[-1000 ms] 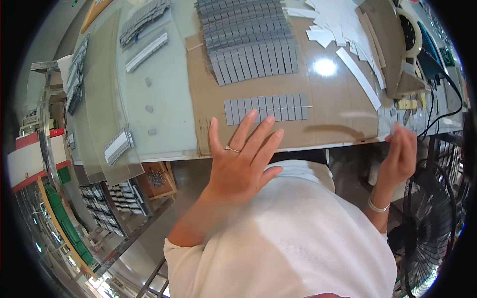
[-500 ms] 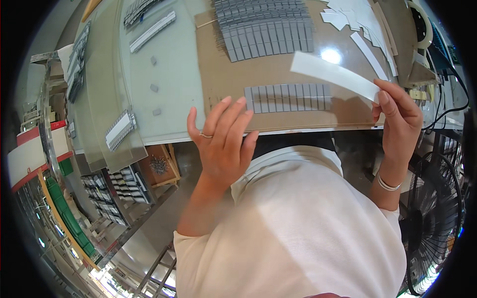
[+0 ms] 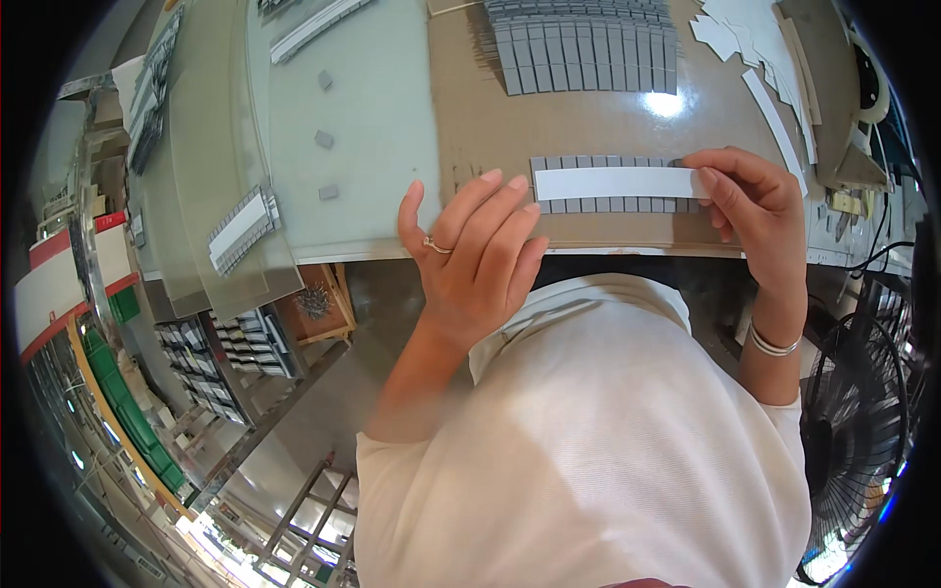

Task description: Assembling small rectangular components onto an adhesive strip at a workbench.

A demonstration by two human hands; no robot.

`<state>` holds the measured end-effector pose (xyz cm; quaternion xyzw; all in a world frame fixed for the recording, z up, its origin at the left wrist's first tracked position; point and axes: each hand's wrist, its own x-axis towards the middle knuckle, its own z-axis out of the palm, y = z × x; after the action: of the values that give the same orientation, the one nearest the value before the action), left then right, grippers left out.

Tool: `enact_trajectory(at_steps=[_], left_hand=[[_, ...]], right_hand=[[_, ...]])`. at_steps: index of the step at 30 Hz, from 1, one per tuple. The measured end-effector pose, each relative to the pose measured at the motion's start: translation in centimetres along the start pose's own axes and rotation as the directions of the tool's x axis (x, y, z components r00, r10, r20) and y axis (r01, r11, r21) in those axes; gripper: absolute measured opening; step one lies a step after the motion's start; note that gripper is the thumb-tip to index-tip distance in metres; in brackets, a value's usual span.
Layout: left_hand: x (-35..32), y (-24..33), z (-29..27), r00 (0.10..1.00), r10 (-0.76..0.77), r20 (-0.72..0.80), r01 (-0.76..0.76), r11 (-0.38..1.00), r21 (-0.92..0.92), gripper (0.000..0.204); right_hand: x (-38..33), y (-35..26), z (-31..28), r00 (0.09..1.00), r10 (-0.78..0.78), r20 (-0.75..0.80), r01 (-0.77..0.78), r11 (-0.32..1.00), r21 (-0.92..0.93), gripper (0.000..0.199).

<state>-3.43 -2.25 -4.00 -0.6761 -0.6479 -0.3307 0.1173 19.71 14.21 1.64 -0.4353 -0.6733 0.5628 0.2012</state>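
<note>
A white strip (image 3: 618, 183) lies lengthwise over a row of grey rectangular pieces (image 3: 588, 207), whose ends show along both of its long sides. My right hand (image 3: 750, 201) pinches the strip's right end between thumb and fingers. Close to the left end of the row is my left hand (image 3: 475, 240), fingers spread, palm down and holding nothing. Farther back on the brown board (image 3: 470, 127) stands a dense block of similar grey pieces (image 3: 588, 54) in several rows.
More white strips (image 3: 740, 39) are heaped at the back right. Small grey pieces (image 3: 323, 139) dot the pale green sheet (image 3: 382, 98) on the left. Another strip with grey pieces (image 3: 243, 230) rests at the left table corner. A black fan (image 3: 863, 412) stands at my right.
My right hand has brought the white strip down from above the board onto the grey row. My left hand stays spread near the row's left end. The view has shifted slightly.
</note>
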Motion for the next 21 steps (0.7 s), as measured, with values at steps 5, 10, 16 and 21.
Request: enact_trajectory(at_steps=[5, 10, 16, 21], left_hand=[[0.0, 0.2, -0.1, 1.0, -0.017, 0.021, 0.016, 0.999, 0.034, 0.022], [0.1, 0.3, -0.1, 1.0, -0.011, 0.026, 0.01, 0.999, 0.035, 0.026], [0.4, 0.3, -0.6, 0.996, -0.014, 0.09, 0.006, 0.997, 0.083, 0.02], [0.4, 0.7, -0.5, 0.997, -0.023, 0.079, 0.017, 0.996, 0.085, 0.027]], right_hand=[[-0.1, 0.2, 0.4, 1.0, -0.025, -0.01, 0.025, 0.999, -0.034, 0.014], [-0.3, 0.1, 0.3, 0.999, -0.034, -0.012, 0.033, 0.997, -0.07, 0.016], [-1.7, -0.6, -3.2, 0.97, -0.089, -0.224, 0.102, 0.994, 0.047, 0.027], [-4.2, 0.7, -9.1, 0.796, -0.218, -0.565, 0.219, 0.973, -0.068, 0.028]])
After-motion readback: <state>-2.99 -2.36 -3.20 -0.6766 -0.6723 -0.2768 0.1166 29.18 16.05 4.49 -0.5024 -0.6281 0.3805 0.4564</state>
